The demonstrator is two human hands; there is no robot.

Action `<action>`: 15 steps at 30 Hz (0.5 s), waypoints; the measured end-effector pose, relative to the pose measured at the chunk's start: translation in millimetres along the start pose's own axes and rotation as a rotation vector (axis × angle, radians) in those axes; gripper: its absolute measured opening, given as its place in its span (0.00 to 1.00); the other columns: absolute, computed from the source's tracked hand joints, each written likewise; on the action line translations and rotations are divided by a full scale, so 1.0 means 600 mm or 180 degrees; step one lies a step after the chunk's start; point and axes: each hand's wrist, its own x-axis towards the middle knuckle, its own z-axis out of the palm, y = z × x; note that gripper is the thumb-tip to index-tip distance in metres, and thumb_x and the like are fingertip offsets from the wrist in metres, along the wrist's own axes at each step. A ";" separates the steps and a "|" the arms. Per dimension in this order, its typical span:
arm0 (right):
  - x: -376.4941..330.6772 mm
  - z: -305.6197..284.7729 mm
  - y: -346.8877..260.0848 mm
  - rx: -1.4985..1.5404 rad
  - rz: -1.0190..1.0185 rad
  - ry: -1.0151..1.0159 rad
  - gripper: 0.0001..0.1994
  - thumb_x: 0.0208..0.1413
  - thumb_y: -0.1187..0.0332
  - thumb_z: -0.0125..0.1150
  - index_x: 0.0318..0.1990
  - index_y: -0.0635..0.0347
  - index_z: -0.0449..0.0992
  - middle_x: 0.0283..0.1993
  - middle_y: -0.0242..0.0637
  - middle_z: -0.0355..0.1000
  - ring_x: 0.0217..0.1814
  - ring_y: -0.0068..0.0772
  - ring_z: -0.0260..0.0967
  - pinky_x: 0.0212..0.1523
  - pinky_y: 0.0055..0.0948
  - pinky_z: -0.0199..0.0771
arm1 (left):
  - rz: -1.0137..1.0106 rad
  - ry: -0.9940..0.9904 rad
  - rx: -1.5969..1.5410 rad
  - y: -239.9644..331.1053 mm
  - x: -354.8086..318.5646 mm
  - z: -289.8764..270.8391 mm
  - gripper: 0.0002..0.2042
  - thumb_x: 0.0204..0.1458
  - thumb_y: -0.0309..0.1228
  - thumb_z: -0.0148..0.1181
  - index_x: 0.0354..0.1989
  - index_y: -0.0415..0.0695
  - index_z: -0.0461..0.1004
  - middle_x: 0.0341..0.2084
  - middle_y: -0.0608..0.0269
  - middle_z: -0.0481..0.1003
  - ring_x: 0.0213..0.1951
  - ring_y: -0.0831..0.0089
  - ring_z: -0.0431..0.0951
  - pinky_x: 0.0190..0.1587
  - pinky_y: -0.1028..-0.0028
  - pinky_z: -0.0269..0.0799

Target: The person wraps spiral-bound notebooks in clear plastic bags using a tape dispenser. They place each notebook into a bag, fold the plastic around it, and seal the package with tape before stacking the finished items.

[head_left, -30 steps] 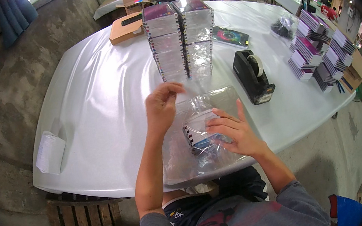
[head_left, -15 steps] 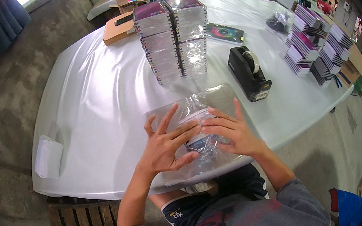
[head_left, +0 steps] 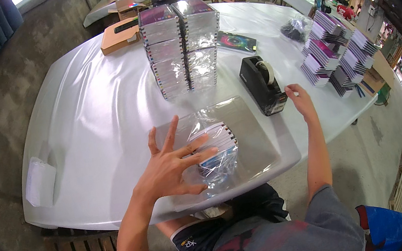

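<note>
One film-wrapped bundle (head_left: pixel 224 142) on the surface (head_left: pixel 84 125), left hand (head_left: pixel 168 168) spread wide against it, right hand (head_left: pixel 301 103) pinched narrow at the tape dispenser (head_left: pixel 257 87); loose film (head_left: pixel 221 171) might spring open should the left lift.

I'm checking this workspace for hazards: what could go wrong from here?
The clear film might slip loose from the small stack, as only the left hand lies over it. The tape dispenser could shift if tugged, with the right hand beside its near end. The tall stacks beyond might topple if knocked.
</note>
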 end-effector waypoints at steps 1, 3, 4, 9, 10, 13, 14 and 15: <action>0.006 0.004 -0.010 0.0213 0.0464 -0.0299 0.14 0.55 0.53 0.60 0.40 0.52 0.76 0.43 0.30 0.73 0.37 0.26 0.64 0.41 0.29 0.64 | -0.0046 -0.0007 -0.0049 -0.001 -0.002 0.000 0.39 0.24 0.59 0.68 0.55 0.74 0.70 0.60 0.77 0.65 0.70 0.50 0.32 0.63 0.49 0.02; 0.013 0.012 -0.032 0.0632 0.1394 -0.0890 0.15 0.55 0.50 0.58 0.38 0.49 0.76 0.40 0.27 0.72 0.36 0.25 0.62 0.41 0.30 0.61 | -0.0095 -0.0005 -0.0096 0.000 -0.002 -0.001 0.39 0.23 0.56 0.70 0.54 0.74 0.70 0.60 0.77 0.65 0.70 0.51 0.32 0.63 0.49 0.03; 0.017 0.012 -0.032 0.0725 0.1400 -0.0984 0.14 0.54 0.50 0.59 0.38 0.48 0.76 0.39 0.25 0.71 0.38 0.24 0.61 0.41 0.31 0.60 | -0.0103 -0.0005 -0.0091 0.002 -0.003 -0.002 0.39 0.22 0.55 0.71 0.54 0.74 0.70 0.60 0.77 0.65 0.70 0.51 0.32 0.63 0.49 0.03; 0.006 0.010 -0.029 0.1905 0.1441 -0.1169 0.13 0.53 0.50 0.60 0.39 0.45 0.76 0.40 0.23 0.69 0.47 0.25 0.59 0.43 0.41 0.57 | -0.0135 -0.0001 -0.0090 0.003 -0.005 -0.002 0.38 0.22 0.51 0.71 0.54 0.73 0.71 0.60 0.78 0.65 0.70 0.51 0.32 0.64 0.48 0.03; -0.002 0.014 -0.030 0.2162 0.1561 -0.1043 0.12 0.53 0.51 0.60 0.39 0.45 0.76 0.41 0.23 0.70 0.48 0.26 0.59 0.44 0.45 0.58 | -0.0150 -0.0009 -0.0100 0.002 -0.006 -0.003 0.38 0.22 0.51 0.71 0.54 0.74 0.71 0.60 0.78 0.65 0.70 0.51 0.32 0.64 0.48 0.03; -0.021 0.021 -0.036 0.2910 0.1730 -0.0730 0.12 0.53 0.55 0.61 0.41 0.48 0.76 0.46 0.24 0.70 0.52 0.30 0.60 0.46 0.55 0.60 | -0.0189 -0.0073 -0.0072 0.004 -0.004 -0.005 0.38 0.23 0.49 0.71 0.54 0.74 0.71 0.60 0.78 0.65 0.70 0.51 0.32 0.64 0.48 0.04; -0.026 0.017 -0.040 0.3146 0.1658 -0.0672 0.12 0.53 0.56 0.61 0.42 0.49 0.76 0.47 0.25 0.70 0.53 0.31 0.60 0.47 0.59 0.60 | -0.0201 -0.0112 -0.0059 0.005 -0.003 -0.007 0.38 0.23 0.49 0.71 0.54 0.75 0.71 0.60 0.78 0.65 0.70 0.51 0.33 0.64 0.47 0.04; -0.029 0.016 -0.040 0.3382 0.1585 -0.0611 0.13 0.53 0.57 0.61 0.43 0.51 0.76 0.48 0.26 0.70 0.55 0.32 0.60 0.47 0.62 0.60 | -0.0223 -0.0128 -0.0032 0.006 -0.004 -0.009 0.37 0.23 0.49 0.71 0.53 0.75 0.71 0.60 0.78 0.65 0.70 0.51 0.33 0.64 0.47 0.04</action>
